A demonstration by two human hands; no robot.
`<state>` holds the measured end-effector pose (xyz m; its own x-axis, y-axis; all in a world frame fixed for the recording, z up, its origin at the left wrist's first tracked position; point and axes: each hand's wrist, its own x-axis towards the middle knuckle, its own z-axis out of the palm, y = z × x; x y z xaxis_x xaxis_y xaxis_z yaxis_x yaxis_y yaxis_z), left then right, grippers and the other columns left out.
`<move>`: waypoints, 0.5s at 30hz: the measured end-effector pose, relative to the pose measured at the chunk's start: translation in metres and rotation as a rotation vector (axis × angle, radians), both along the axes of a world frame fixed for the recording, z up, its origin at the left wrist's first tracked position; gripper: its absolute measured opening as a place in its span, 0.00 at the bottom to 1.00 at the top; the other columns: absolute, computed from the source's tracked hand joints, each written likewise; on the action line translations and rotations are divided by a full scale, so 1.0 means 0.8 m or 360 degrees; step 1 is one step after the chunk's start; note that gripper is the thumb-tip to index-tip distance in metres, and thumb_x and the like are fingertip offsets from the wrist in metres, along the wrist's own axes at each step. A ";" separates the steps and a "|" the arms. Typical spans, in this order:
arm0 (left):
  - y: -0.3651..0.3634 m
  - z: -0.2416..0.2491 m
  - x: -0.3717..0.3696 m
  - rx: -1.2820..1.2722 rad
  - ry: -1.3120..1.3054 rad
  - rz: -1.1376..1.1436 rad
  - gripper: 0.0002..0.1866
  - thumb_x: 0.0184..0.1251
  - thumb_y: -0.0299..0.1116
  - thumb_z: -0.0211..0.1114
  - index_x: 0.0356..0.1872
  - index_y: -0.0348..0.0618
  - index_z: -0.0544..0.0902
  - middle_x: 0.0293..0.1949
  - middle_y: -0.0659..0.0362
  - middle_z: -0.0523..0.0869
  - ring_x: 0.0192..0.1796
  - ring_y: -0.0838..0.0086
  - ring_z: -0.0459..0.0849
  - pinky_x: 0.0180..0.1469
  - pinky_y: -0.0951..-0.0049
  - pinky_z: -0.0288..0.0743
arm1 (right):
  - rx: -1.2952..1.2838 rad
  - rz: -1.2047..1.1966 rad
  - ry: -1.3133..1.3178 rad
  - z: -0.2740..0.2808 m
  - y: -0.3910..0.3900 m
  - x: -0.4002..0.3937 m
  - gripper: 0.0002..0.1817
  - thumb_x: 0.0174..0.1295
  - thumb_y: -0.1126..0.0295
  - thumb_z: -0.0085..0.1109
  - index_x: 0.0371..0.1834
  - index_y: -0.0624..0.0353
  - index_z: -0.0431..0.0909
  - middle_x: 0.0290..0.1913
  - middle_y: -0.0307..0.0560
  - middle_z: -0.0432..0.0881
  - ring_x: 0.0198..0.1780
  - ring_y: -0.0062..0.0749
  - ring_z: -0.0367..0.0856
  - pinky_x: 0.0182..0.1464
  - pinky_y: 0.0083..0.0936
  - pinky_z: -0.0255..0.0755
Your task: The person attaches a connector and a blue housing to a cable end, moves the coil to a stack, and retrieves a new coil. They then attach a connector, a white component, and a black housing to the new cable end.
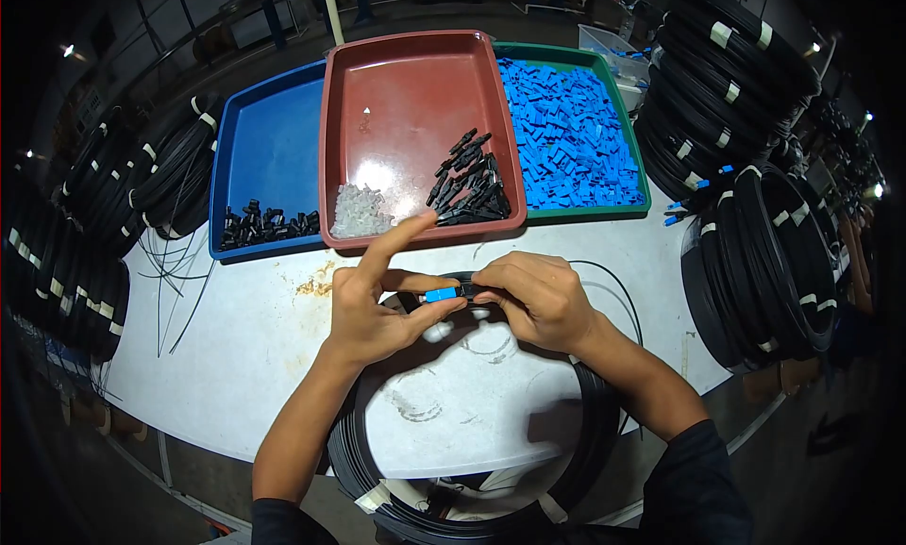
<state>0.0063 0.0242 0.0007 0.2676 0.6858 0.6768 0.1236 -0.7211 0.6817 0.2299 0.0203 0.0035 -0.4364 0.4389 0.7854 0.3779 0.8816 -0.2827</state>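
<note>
Between my hands, above the coiled black cable (596, 422), is a small blue connector piece (441, 295) joined to or touching a black connector part (466, 290). My left hand (370, 304) pinches the blue piece between thumb and a finger, with the index finger raised. The black part is gripped by the fingertips of my right hand (538, 300). Whether the two parts are fully joined is too small to tell. The coil lies at the front edge of the white table (236, 356), bound with pale tape.
A blue tray (274, 130) holds black caps, a red tray (415, 83) holds clear pieces and black connectors, and a green tray (645, 182) holds blue pieces (571, 134). Black cable coils stand left (66, 300) and right (755, 262). Loose cable ends lie at the left.
</note>
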 end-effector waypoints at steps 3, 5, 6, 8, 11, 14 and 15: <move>0.002 0.001 -0.002 0.0038 0.0112 -0.0038 0.43 0.51 0.23 0.83 0.70 0.35 0.72 0.67 0.47 0.81 0.48 0.65 0.93 0.44 0.78 0.88 | -0.0057 0.0002 -0.0040 0.003 -0.004 0.003 0.12 0.49 0.82 0.74 0.36 0.65 0.83 0.29 0.49 0.85 0.28 0.40 0.85 0.30 0.32 0.77; 0.002 0.000 -0.002 0.0045 0.0143 -0.0044 0.41 0.51 0.23 0.83 0.68 0.35 0.73 0.66 0.47 0.82 0.48 0.65 0.93 0.44 0.79 0.88 | -0.0054 0.0006 -0.0024 0.001 -0.002 0.004 0.12 0.48 0.82 0.74 0.36 0.65 0.83 0.29 0.49 0.85 0.28 0.40 0.85 0.30 0.32 0.77; 0.002 0.001 -0.003 0.0083 0.0176 -0.0035 0.42 0.50 0.23 0.83 0.68 0.35 0.73 0.66 0.47 0.82 0.48 0.66 0.93 0.43 0.78 0.88 | -0.0052 0.0010 -0.0009 0.000 -0.001 0.004 0.12 0.47 0.83 0.74 0.35 0.66 0.83 0.28 0.49 0.85 0.28 0.40 0.85 0.30 0.31 0.77; 0.001 0.002 -0.001 0.0118 0.0209 -0.0031 0.42 0.50 0.23 0.83 0.68 0.35 0.72 0.67 0.48 0.82 0.48 0.66 0.93 0.42 0.78 0.88 | -0.0030 0.0016 -0.0018 0.001 -0.002 0.002 0.12 0.47 0.83 0.73 0.35 0.66 0.83 0.29 0.49 0.85 0.28 0.40 0.85 0.30 0.31 0.77; -0.003 0.010 0.002 0.0263 0.0195 0.0046 0.37 0.50 0.24 0.84 0.64 0.36 0.78 0.55 0.50 0.90 0.43 0.70 0.94 0.37 0.78 0.87 | 0.0003 0.0035 -0.0020 0.001 -0.002 0.002 0.12 0.46 0.83 0.73 0.35 0.66 0.83 0.29 0.49 0.85 0.28 0.41 0.85 0.30 0.31 0.77; -0.006 0.018 -0.004 0.0123 0.0431 0.0067 0.23 0.52 0.26 0.83 0.51 0.36 0.86 0.39 0.53 0.94 0.36 0.73 0.94 0.33 0.78 0.86 | 0.0062 0.0036 -0.0006 0.002 -0.001 0.000 0.13 0.45 0.83 0.73 0.36 0.66 0.83 0.30 0.50 0.85 0.28 0.40 0.85 0.30 0.31 0.77; -0.005 0.017 -0.003 0.0174 0.0417 0.0038 0.17 0.52 0.27 0.83 0.44 0.37 0.88 0.33 0.55 0.93 0.33 0.73 0.93 0.31 0.78 0.85 | 0.0110 0.0027 -0.0004 0.003 -0.002 -0.001 0.13 0.45 0.83 0.73 0.36 0.66 0.83 0.30 0.50 0.85 0.28 0.40 0.85 0.29 0.31 0.77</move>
<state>0.0039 0.0198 0.0146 0.4277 0.6207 0.6571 0.3034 -0.7834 0.5424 0.2294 0.0190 0.0061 -0.4454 0.3760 0.8125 0.3632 0.9054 -0.2199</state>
